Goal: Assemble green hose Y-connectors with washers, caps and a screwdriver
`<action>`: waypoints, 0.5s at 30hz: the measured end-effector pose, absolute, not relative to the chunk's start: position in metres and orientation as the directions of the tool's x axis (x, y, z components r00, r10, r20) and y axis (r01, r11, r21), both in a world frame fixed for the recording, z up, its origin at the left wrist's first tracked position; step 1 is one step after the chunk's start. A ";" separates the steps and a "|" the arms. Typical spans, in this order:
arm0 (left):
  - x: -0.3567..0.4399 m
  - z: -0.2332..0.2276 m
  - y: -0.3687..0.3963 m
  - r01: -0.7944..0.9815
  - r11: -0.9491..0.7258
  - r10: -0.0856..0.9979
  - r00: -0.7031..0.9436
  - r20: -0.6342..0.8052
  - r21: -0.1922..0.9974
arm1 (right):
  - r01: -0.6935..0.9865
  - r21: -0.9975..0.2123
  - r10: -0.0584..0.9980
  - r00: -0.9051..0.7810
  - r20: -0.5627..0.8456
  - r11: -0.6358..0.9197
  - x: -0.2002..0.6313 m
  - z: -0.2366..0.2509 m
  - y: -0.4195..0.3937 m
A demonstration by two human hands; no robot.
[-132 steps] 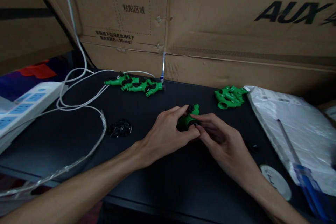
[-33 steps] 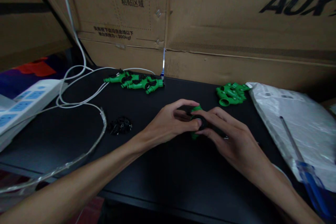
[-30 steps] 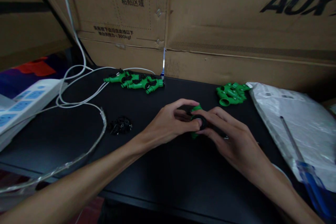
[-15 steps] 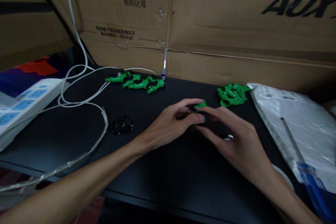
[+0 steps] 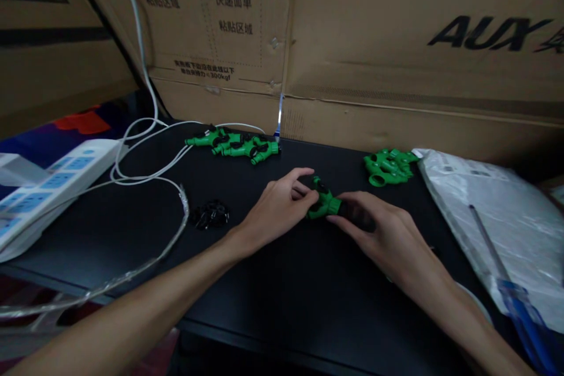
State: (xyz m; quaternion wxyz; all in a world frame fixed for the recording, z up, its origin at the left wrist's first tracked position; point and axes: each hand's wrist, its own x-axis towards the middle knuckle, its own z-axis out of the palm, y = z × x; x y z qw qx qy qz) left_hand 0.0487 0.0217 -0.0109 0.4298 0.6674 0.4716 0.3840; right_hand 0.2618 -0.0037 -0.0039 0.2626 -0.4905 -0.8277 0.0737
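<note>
A: What did the fingers have?

B: The left hand (image 5: 275,211) was curled, thumb and forefinger pinched on a green fitting (image 5: 325,204) with black parts on it. The right hand (image 5: 388,235) met it from the other side, fingertips closed on the fitting's right end, where something dark sat under the fingers; I could not tell what.

A: Was the fitting lifted?

B: It sat low between the two hands, right at the black table (image 5: 273,282); whether it touched the top, I could not tell.

A: And around the hands?

B: Just left of the left hand lay a small heap of black parts (image 5: 211,214). Beyond the left fingers, near the cardboard (image 5: 374,70), was a row of green fittings with black bits (image 5: 235,145). Beyond the right fingers, a heap of plain green pieces (image 5: 388,165).

A: Farther out?

B: Right of the right hand, a plastic bag (image 5: 497,211) with a blue-handled screwdriver (image 5: 511,282) lying on it. Far left, white cables (image 5: 145,170) looping to a white power strip (image 5: 48,182).
</note>
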 end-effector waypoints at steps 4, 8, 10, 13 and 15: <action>0.046 -0.007 0.017 0.507 -0.357 0.929 0.283 0.240 0.784 | 0.802 -0.331 0.860 -0.408 0.306 0.498 0.264 -0.009 -0.002; 0.046 -0.003 0.019 0.501 -0.461 0.887 0.231 0.400 0.733 | 0.779 -0.365 0.858 -0.431 0.280 0.510 0.269 -0.014 0.000; 0.047 0.004 0.019 0.444 -0.482 0.874 0.181 0.451 0.755 | 0.768 -0.393 0.862 -0.435 0.259 0.506 0.270 -0.016 0.003; 0.046 0.018 0.008 0.374 -0.486 0.868 0.100 0.487 0.790 | 0.769 -0.422 0.877 -0.426 0.222 0.480 0.268 -0.017 0.007; 0.044 0.024 -0.011 0.358 -0.454 0.887 0.097 0.451 0.816 | 0.767 -0.426 0.877 -0.430 0.213 0.480 0.265 -0.015 0.008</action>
